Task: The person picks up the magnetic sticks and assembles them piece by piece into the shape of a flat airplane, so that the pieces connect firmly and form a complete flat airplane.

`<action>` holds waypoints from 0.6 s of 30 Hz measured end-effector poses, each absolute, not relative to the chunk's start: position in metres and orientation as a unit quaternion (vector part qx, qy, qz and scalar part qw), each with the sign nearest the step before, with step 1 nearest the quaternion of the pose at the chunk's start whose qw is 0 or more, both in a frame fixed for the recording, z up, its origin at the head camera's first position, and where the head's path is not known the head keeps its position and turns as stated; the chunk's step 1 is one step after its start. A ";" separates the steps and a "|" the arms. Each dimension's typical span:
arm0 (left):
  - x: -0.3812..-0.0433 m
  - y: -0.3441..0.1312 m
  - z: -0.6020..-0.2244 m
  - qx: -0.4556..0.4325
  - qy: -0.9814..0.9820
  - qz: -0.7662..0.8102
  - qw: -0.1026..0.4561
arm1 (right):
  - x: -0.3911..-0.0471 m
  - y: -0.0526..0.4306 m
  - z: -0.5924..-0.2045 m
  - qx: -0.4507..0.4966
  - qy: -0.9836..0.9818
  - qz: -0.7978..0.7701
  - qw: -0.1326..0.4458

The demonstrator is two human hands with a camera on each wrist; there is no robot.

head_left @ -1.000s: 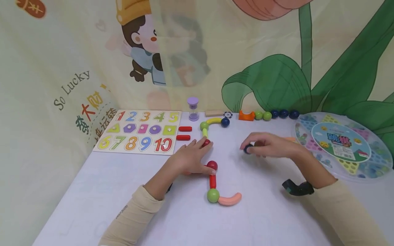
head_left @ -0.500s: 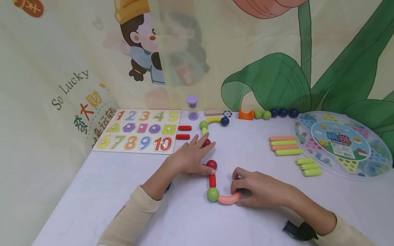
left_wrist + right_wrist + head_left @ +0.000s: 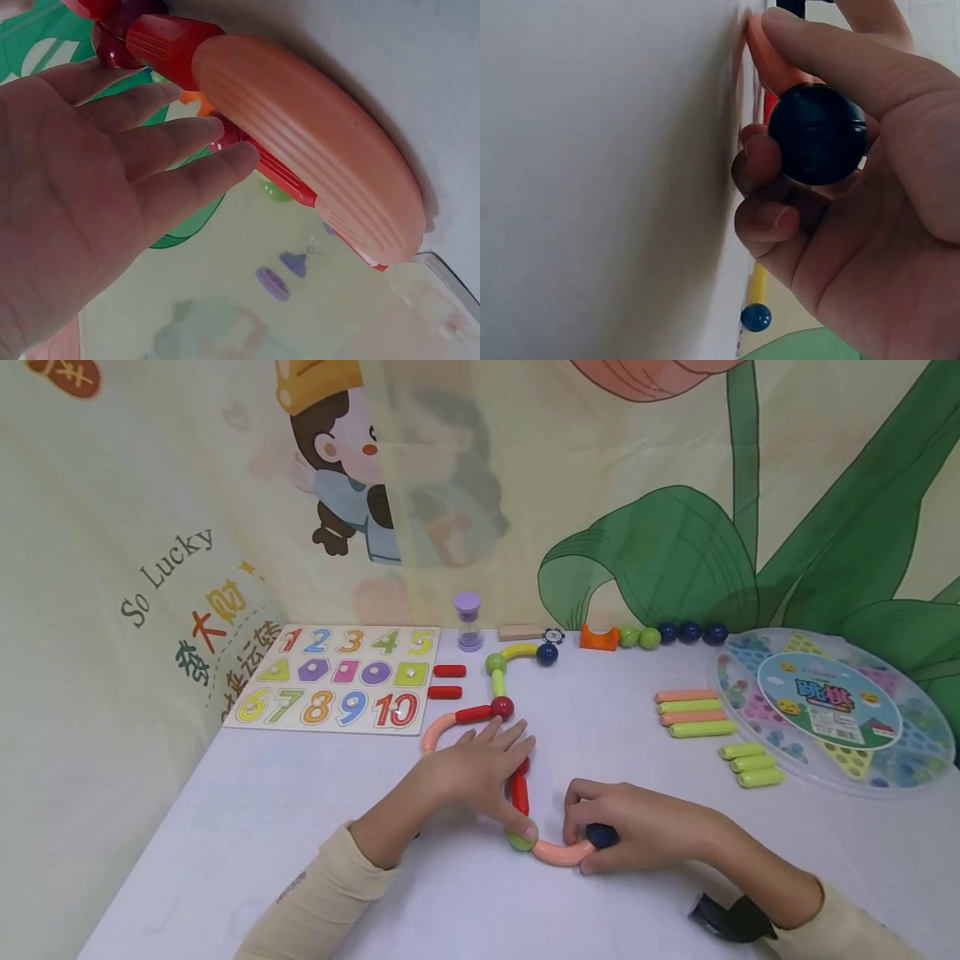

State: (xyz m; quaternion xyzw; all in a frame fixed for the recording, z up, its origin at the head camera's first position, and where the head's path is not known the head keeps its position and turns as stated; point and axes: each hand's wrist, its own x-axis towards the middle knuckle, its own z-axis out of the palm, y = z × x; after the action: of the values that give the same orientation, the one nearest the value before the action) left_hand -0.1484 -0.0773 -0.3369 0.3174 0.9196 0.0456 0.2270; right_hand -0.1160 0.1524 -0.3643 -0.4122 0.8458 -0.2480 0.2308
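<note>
A chain of magnetic rods and balls winds across the white table (image 3: 337, 827). My left hand (image 3: 476, 777) lies over its middle with fingers spread, thumb touching the green ball (image 3: 521, 841). Beneath that hand run a red rod (image 3: 520, 795) and a partly covered red ball. In the left wrist view its fingers look straight beside the peach curved rod (image 3: 307, 135). My right hand (image 3: 637, 827) curls its fingers around a dark blue ball (image 3: 817, 135) at the end of another peach curved rod (image 3: 561, 853); its thumb lies along that rod in the right wrist view.
A number puzzle board (image 3: 352, 672) lies at left, beside two red rods (image 3: 450, 671). A purple sand timer (image 3: 468, 622), an orange arch (image 3: 598, 638) and several balls (image 3: 690, 632) line the back. Green and peach rods (image 3: 701, 728) lie near the round board-game case (image 3: 832, 710).
My right hand has come from the back right to the near peach rod, bringing the blue ball to its end. My left hand has slid nearer, from the red balls to the green ball.
</note>
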 end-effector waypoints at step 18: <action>-0.157 -0.104 -0.324 0.298 0.922 0.113 0.220 | -0.125 0.161 -0.361 -0.400 0.840 -0.275 0.244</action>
State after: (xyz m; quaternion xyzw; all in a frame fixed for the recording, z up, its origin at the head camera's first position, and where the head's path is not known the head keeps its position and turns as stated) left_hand -0.1567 -0.1041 -0.3239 0.2977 0.9219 0.1135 0.2204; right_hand -0.1251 0.1614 -0.3610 -0.3996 0.8398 -0.2747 0.2442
